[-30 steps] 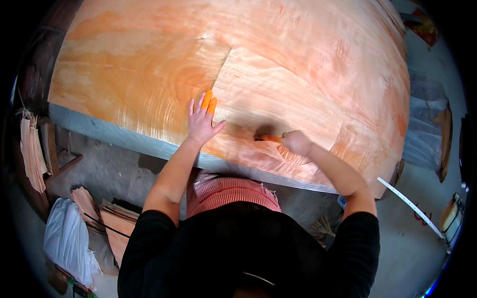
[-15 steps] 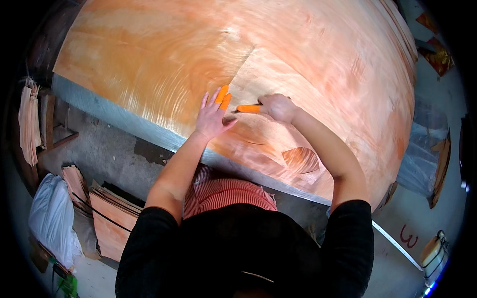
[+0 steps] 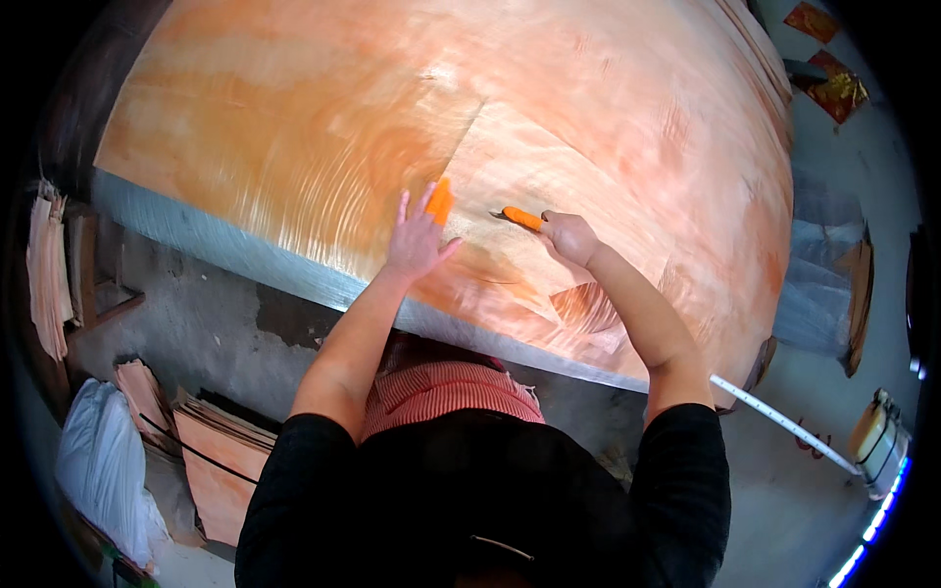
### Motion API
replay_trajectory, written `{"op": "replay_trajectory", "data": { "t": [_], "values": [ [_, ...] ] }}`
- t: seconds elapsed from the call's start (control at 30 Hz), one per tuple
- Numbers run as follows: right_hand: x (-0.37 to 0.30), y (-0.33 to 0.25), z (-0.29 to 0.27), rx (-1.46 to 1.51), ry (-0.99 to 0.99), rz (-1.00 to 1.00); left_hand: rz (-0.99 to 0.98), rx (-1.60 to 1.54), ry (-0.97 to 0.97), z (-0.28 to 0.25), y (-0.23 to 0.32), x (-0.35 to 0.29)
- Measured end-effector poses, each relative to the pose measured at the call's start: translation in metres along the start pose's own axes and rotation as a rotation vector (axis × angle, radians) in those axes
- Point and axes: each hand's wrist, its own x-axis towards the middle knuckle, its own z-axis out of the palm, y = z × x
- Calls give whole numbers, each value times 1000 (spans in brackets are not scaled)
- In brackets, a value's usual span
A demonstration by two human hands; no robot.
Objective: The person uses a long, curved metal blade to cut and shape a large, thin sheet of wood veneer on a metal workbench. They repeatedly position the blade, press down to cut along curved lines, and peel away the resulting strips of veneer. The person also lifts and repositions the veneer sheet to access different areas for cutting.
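Note:
A broad sheet of orange-brown wood veneer lies in front of me over a large stack. My left hand rests flat on it with fingers spread, orange finger covers on two of them. Beside those fingers runs the straight edge of a paler veneer piece. My right hand grips an orange-handled knife, its dark blade pointing left over the pale piece. I cannot tell whether the blade touches the wood. Near my right forearm is a darker, striped patch in the veneer surface.
The stack's grey side faces me. Veneer pieces and a white plastic-wrapped bundle stand at lower left. Plastic-covered material lies on the floor at right. A white measuring strip slants at lower right.
My right hand has drawn the knife to the right, away from my left hand, and the knife now tilts. The left hand stays flat in nearly the same place. The whole view has shifted slightly.

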Motion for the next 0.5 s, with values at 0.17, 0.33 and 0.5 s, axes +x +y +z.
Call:
{"op": "replay_trajectory", "data": {
  "t": [0.17,0.33,0.5],
  "values": [
    [-14,-15,10,-4,54,104,244,-47,-108,15,20,3],
    [-63,-44,58,72,30,444,231,-86,-87,11,25,4],
    [-105,-110,135,272,51,886,237,-95,-61,12,28,5]
  ]
}}
